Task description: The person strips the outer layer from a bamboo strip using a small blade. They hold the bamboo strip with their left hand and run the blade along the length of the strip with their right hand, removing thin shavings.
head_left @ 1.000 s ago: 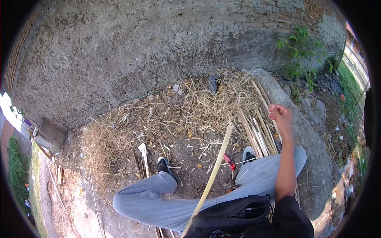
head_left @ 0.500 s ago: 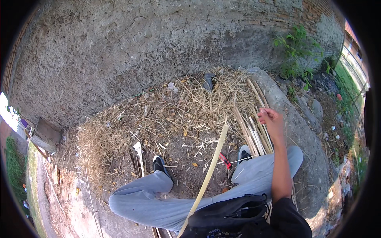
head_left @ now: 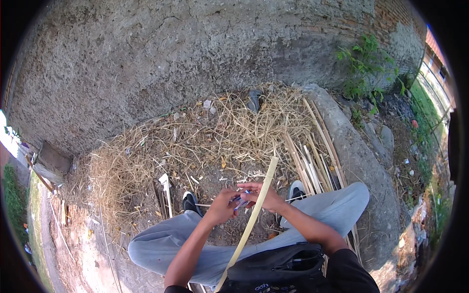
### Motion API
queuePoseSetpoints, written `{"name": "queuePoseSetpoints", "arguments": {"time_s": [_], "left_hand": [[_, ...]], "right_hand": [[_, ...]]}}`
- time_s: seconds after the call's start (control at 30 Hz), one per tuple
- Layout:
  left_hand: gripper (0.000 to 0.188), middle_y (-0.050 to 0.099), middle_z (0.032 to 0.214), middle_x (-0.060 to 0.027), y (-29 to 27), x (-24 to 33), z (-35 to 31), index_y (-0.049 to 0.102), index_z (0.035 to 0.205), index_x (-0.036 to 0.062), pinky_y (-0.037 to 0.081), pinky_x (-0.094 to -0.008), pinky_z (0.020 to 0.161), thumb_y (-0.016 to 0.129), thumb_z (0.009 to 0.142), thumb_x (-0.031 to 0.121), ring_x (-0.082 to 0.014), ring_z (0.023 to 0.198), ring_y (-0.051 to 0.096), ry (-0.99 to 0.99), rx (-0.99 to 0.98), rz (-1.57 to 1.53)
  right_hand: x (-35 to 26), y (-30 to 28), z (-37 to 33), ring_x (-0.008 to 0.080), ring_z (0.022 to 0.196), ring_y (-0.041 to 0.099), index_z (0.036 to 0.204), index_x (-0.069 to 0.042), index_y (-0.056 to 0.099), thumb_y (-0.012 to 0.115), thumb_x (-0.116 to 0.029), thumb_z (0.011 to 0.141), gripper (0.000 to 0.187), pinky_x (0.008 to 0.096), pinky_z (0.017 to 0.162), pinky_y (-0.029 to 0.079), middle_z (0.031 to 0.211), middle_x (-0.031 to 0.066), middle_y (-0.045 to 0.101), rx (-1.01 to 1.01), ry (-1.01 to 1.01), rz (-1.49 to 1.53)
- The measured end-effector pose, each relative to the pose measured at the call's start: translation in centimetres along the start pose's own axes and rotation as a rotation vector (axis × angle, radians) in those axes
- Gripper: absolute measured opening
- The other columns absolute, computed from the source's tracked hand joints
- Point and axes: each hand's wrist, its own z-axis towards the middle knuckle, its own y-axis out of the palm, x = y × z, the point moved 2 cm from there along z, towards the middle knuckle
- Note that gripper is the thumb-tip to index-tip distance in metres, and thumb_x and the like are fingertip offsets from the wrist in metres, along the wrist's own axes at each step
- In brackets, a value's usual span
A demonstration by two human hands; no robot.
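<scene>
My two hands meet over the ground between my feet. My left hand has its fingers closed on a small blue and white thing, whose kind I cannot make out. My right hand touches the same thing from the other side, fingers bent around it. A long pale strip of wood or bamboo slants from my lap up past my right hand, partly covering it. Its lower end rests by the black bag at my waist.
Several long wooden strips lie by my right knee, beside a concrete ledge. Dry straw and wood chips cover the ground. A rough wall rises ahead. A pale stick lies near my left shoe.
My right hand has come down and left from over the strips to the middle. My left hand has come into view and meets it. The red and black tool on the ground no longer shows.
</scene>
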Motion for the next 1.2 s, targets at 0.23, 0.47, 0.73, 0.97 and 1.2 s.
{"name": "queuePoseSetpoints", "arguments": {"time_s": [0.23,0.47,0.73,0.97,1.2], "left_hand": [[0.014,0.056,0.111,-0.0155,0.2,-4.5,1.5,0.065,0.098,-0.0109,0.06,-0.0283,0.054,0.065,0.09,0.001,-0.0242,0.076,0.072,-0.091,0.277,-0.286],[0.015,0.059,0.106,-0.0108,1.0,-5.5,2.1,0.067,0.094,-0.0091,0.059,-0.0264,0.055,0.068,0.089,0.005,-0.0195,0.074,0.07,-0.089,0.284,-0.273],[0.012,0.055,0.108,-0.0099,1.6,-4.7,1.6,0.07,0.088,-0.0093,0.051,-0.0252,0.053,0.071,0.086,0.003,-0.0136,0.067,0.064,-0.059,0.45,-0.24],[0.012,0.048,0.103,-0.0064,1.4,-4.7,1.3,0.071,0.086,-0.0088,0.055,-0.0225,0.051,0.071,0.085,0.003,-0.0113,0.069,0.06,0.043,0.529,-0.001],[0.02,0.048,0.1,-0.0081,-6.2,-5.2,1.2,0.067,0.082,-0.0085,0.051,-0.0245,0.051,0.064,0.092,0.008,-0.0153,0.071,0.066,-0.077,0.872,-0.292]], "right_hand": [[3.6,-2.2,1.0,0.0119,0.069,0.069,0.114,0.005,0.067,0.072,-0.01,0.089,0.029,0.0228,0.06,0.057,0.086,0.0096,0.072,0.193,-0.084,-0.236],[-0.1,-0.4,-0.3,0.011,0.073,0.068,0.099,0.001,0.074,0.078,-0.012,0.083,0.02,0.0275,0.066,0.054,0.082,0.0108,0.074,0.19,-0.216,-0.593],[2.6,-0.5,0.1,0.0202,0.062,0.068,0.089,-0.003,0.076,0.078,-0.021,0.082,0.019,0.0317,0.058,0.052,0.071,0.0123,0.071,0.26,-0.351,-0.689],[2.1,0.5,-0.4,0.0241,0.064,0.068,0.088,-0.003,0.074,0.078,-0.017,0.082,0.016,0.0346,0.059,0.053,0.073,0.0108,0.07,0.273,-0.49,-0.695],[2.0,0.3,-2.4,0.0214,0.066,0.069,0.09,-0.003,0.075,0.079,-0.014,0.082,0.014,0.032,0.061,0.055,0.075,0.0104,0.072,0.332,-0.684,-0.775]]}}
